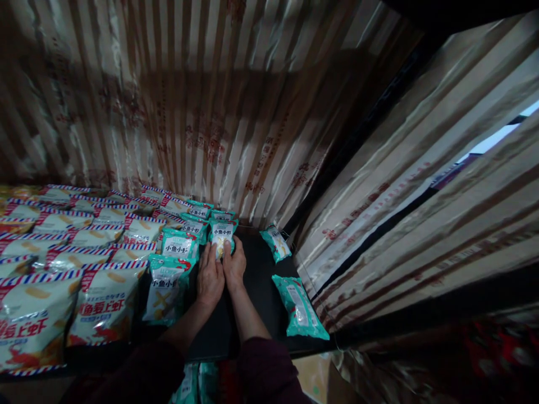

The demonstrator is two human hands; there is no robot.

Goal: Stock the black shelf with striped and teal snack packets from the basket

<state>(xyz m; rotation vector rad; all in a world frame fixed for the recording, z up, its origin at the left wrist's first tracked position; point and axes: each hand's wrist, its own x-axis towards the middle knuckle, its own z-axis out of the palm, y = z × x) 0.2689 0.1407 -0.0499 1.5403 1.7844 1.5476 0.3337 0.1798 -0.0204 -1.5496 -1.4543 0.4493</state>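
Observation:
A teal and white snack bag (223,230) stands upright at the back of the black shelf. My left hand (210,279) presses on its lower left side, and my right hand (234,262) holds its right side, thumb on the front. Both hands are close together around the bag's lower part. Left of them, a matching teal bag (180,245) stands in a row with others. Nearer to me is another teal bag (166,289), beside my left forearm.
Rows of white bags with red and blue striped edges (107,303) fill the left side. Two teal bags, one at the back right (277,244) and one nearer (300,307), lie by the right edge. Pleated printed curtains (202,112) hang behind and at right.

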